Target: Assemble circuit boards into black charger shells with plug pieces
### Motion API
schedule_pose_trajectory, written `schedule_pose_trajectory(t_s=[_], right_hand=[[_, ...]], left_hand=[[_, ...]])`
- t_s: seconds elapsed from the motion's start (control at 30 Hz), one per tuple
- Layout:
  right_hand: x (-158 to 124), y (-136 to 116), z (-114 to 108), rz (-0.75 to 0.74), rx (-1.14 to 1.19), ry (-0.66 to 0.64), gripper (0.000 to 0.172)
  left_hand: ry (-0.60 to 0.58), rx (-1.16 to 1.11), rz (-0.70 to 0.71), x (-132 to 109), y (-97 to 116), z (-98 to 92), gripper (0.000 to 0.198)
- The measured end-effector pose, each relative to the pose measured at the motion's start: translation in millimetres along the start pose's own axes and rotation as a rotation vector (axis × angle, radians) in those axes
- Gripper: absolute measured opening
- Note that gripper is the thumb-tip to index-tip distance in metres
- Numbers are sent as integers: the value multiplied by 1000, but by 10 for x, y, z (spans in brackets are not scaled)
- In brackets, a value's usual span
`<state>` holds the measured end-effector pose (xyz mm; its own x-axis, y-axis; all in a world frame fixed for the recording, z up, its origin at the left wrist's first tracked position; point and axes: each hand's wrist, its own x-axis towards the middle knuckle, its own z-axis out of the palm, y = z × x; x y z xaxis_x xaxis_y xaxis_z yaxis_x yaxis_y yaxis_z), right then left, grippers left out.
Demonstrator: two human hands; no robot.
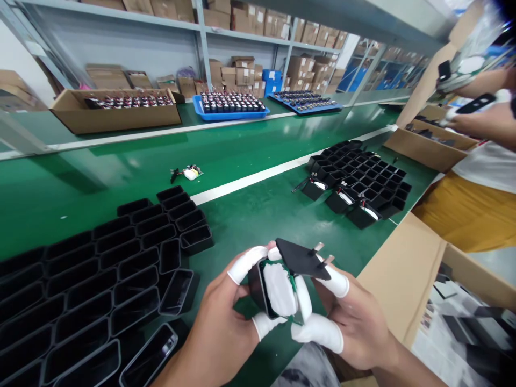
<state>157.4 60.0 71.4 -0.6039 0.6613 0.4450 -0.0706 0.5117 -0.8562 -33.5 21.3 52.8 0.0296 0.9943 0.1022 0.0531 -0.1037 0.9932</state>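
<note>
My left hand [217,317] and my right hand [355,317], both with white finger cots, meet at the bottom centre over the green belt. Between them is a black charger housing [258,287] with a white-padded circuit part [280,290] set in its mouth. My left fingers are wrapped round the housing. My right fingers pinch a flat black cover with two metal prongs [302,258], tilted above the housing's opening.
Several empty black housings [100,279] lie in rows at the left. Another cluster [358,172] sits at the right, some with parts in them. A cardboard box [407,274] stands beside my right hand. A co-worker [479,177] works at the far right. Blue trays [229,105] line the far side.
</note>
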Motion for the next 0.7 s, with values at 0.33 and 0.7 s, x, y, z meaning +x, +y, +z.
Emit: schedule_pose_trajectory(t_s=[0.33,0.7], right_hand=[[9,5,-3,13,1,-20,73],[-7,0,-17,-31,-127,-8,69]], left_hand=[[-50,56,-10,26,-1,-12,64],[-59,120,4,-1,-32,-23,67]])
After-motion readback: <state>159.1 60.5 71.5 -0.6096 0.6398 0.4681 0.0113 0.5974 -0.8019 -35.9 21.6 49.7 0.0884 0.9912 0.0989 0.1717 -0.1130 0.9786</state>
